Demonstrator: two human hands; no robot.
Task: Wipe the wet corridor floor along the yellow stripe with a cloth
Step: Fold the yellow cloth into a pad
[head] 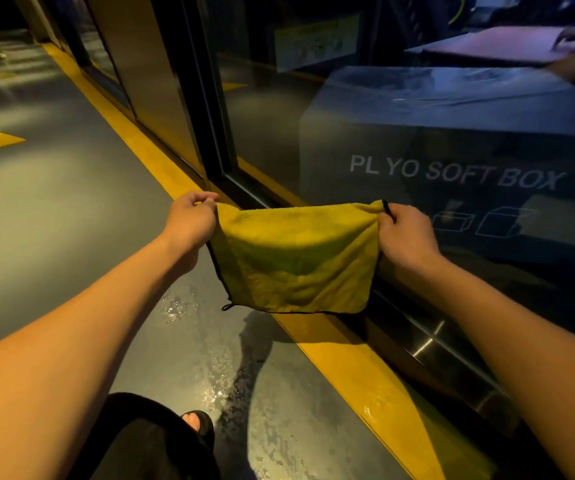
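Two bare forearms reach forward above a sandalled foot (197, 422) on the wet floor (216, 372). The left hand (190, 218) and right hand (402, 235) each pinch an upper corner of the yellow cloth (296, 261) with curled fingers, holding it spread and hanging over the yellow stripe (359, 368), beside a glass wall (279, 116) fronting a box (452, 140) lettered "SOFT BOX".

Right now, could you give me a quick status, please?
Left hand and right hand pinch yellow cloth corners. Cloth off floor. Puddle unwiped.
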